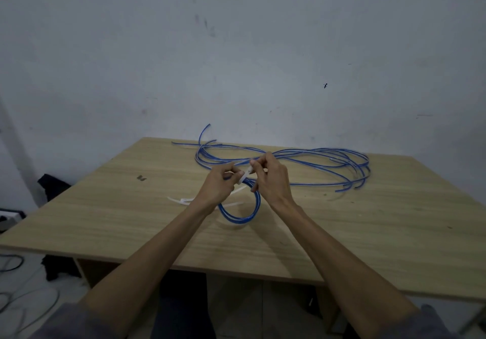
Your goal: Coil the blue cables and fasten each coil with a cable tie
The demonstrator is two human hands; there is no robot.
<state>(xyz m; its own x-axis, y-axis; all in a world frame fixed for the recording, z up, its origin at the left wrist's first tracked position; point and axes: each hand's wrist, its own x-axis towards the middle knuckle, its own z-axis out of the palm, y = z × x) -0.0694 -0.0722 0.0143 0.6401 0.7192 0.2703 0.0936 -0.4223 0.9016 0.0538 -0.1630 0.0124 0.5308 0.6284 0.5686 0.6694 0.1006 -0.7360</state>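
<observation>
1. Above the middle of the table (110, 223), both hands meet over a small blue coil (240, 213), which hangs from the fingers down toward the wood on the near side of them.
2. Left hand (217, 185): its grip is closed on the gathered strands at the top of the coil, thumb and fingertips pinching them together.
3. Right hand (272, 178): its grip is narrow, pinched on a white cable tie (246, 174) that runs slantwise between the two hands, its long axis climbing from lower left to upper right.
4. The relation that matters: the tie crosses the bundle right at the left hand's pinch, so the right hand is the nearer one to the tie's free end. I cannot tell whether the tail is already through the head.
5. My judgement is that cinching is the step in hand; pulling along the tie's axis, away from the left hand, would tighten it.
6. Spare ties (181, 201) lie on the table just left of the left wrist.
7. Loose blue cables (302, 158) sprawl behind the hands, not yet coiled, so most of the work remains.
</observation>
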